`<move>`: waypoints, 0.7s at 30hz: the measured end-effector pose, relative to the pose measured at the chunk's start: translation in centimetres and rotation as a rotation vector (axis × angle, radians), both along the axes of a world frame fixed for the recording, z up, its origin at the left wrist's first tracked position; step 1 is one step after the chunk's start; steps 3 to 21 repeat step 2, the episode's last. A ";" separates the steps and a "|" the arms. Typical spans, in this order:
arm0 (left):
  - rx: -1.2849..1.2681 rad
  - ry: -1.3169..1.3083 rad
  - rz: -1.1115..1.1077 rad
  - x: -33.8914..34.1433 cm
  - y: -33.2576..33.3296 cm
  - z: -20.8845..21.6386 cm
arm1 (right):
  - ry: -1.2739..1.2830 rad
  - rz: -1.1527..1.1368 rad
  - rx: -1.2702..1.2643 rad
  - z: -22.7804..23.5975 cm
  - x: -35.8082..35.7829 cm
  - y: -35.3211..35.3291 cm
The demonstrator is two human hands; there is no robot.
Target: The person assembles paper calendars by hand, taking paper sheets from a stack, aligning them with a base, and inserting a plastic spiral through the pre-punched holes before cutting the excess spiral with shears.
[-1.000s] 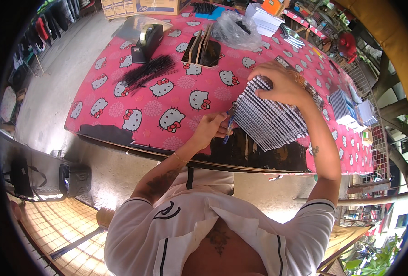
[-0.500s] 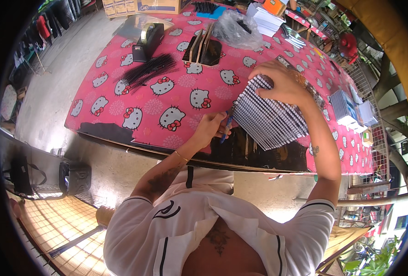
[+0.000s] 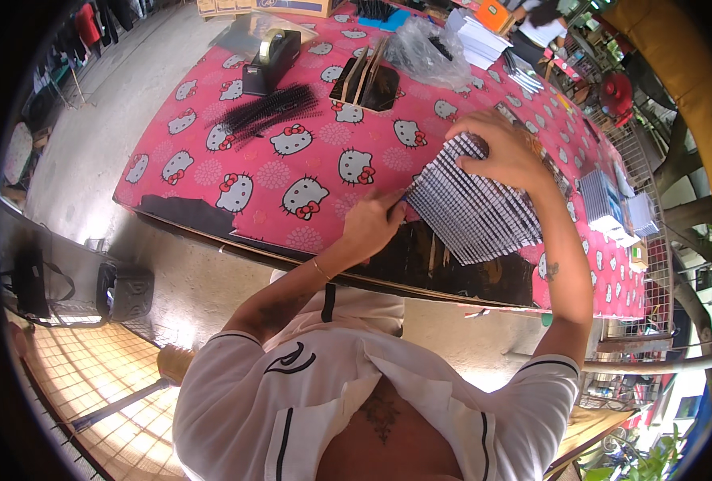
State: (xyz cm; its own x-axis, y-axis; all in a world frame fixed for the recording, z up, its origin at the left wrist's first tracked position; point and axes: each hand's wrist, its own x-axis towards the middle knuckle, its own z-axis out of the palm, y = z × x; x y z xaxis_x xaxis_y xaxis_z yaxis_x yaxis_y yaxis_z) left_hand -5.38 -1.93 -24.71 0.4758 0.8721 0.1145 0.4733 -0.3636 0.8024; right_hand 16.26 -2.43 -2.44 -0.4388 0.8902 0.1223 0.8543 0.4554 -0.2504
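A stack of coil-bound notebooks (image 3: 476, 204) rests near the table's front edge, tilted, its rows of black coils and white page edges facing me. My right hand (image 3: 500, 152) is wrapped over the stack's upper end, thumb on the near side, fingers behind. At the stack's left corner, my left hand (image 3: 374, 220) is closed around small blue-handled pliers (image 3: 404, 197); most of the tool is hidden by my fingers, and its tip meets the coil ends. Loose black binding coils (image 3: 268, 112) lie in a pile further left.
Behind the coils stand a black tape dispenser (image 3: 272, 64) and a wooden-slatted holder (image 3: 364, 84). Further back are a clear plastic bag (image 3: 428, 54) and white paper stacks (image 3: 480, 44). More bound notebooks (image 3: 600, 200) sit at right. Another person (image 3: 542, 32) is beyond the table.
My left hand has turned around the pliers, so less of their blue handles shows. My right hand keeps its hold on the notebooks. The whole view has shifted slightly.
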 end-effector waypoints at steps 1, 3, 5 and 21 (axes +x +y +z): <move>0.185 0.039 0.064 0.1 -0.6 0.1 | -0.008 0.001 -0.002 0.0 0.0 0.1; 0.368 0.080 0.125 0.1 -1.6 0.6 | -0.014 -0.002 -0.007 -0.1 0.2 0.2; 0.368 0.080 0.125 0.1 -1.6 0.6 | -0.014 -0.002 -0.007 -0.1 0.2 0.2; 0.368 0.080 0.125 0.1 -1.6 0.6 | -0.014 -0.002 -0.007 -0.1 0.2 0.2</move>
